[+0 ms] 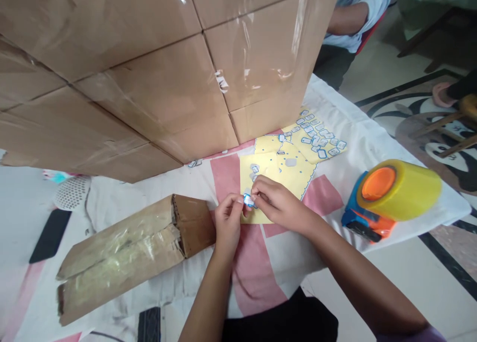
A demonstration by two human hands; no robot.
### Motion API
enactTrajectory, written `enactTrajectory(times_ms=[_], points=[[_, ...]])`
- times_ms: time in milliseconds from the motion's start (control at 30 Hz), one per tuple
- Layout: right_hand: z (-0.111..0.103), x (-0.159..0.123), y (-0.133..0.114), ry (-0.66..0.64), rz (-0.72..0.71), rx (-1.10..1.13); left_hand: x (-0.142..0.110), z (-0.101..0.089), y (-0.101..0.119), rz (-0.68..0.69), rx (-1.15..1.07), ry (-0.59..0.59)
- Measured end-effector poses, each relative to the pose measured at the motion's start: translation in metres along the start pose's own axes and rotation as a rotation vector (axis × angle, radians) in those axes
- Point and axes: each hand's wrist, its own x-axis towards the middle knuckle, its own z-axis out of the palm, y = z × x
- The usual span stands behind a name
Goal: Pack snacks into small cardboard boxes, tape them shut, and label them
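Observation:
Between my two hands is a small blue-edged sticker (248, 200), held over the near part of a yellow paper sheet (268, 170). My left hand (229, 217) pinches its left side between thumb and finger. The fingers of my right hand (274, 198) are closed at its right side. A few small grey-white pieces (254, 169) lie on the sheet just beyond my hands. Farther right, many similar blue-edged stickers (316, 133) are spread over another yellow sheet. What is printed on the pieces is too small to read.
Stacked taped cardboard boxes (160, 83) rise behind the sheets. A long carton (134, 252) lies left of my hands, near a black phone-like object (50, 235). A tape dispenser with a yellow roll (406, 190) stands at right. A seated person (346, 24) is beyond the table.

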Motion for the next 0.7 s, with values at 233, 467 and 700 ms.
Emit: enactTrajectory(times_ms=[233, 467, 700], points=[[0.000, -0.003, -0.002, 0.176, -0.127, -0.072, -0.002, 0.004, 0.004, -0.022, -0.013, 0.029], [0.000, -0.001, -0.003, 0.115, 0.005, 0.038, -0.001, 0.004, 0.006, 0.006, -0.010, 0.103], [0.011, -0.001, 0.000, 0.136, -0.044, 0.154, -0.001, 0.004, 0.006, -0.022, -0.002, 0.139]])
